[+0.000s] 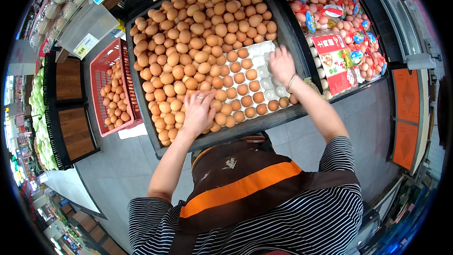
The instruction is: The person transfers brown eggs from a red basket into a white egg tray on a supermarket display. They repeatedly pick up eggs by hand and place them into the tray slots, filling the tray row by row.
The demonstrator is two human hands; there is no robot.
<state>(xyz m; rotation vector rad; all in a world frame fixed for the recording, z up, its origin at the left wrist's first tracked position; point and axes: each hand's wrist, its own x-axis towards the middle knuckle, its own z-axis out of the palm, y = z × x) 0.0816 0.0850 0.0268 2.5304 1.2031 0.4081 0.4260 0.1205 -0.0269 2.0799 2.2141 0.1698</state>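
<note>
Many brown eggs (184,39) are heaped in a dark display bin before me. At the heap's near right side lies a pale grey moulded egg tray (269,82), with eggs in its left rows and along its near edge and several bare cups on its right. My left hand (199,111), with a ring on one finger, rests over eggs at the front of the heap; whether it grips one is hidden beneath the fingers. My right hand (282,64), wearing a bracelet, is at the tray's far right edge, its fingers pointing away from me; what lies under them cannot be seen.
Left of the bin stands a red plastic basket (106,60) of brown eggs. Right of it are eggs in red net bags (354,35) and a red printed package (334,63). A clear plastic box (86,24) is at the upper left. The bin's dark near edge (283,117) is by my waist.
</note>
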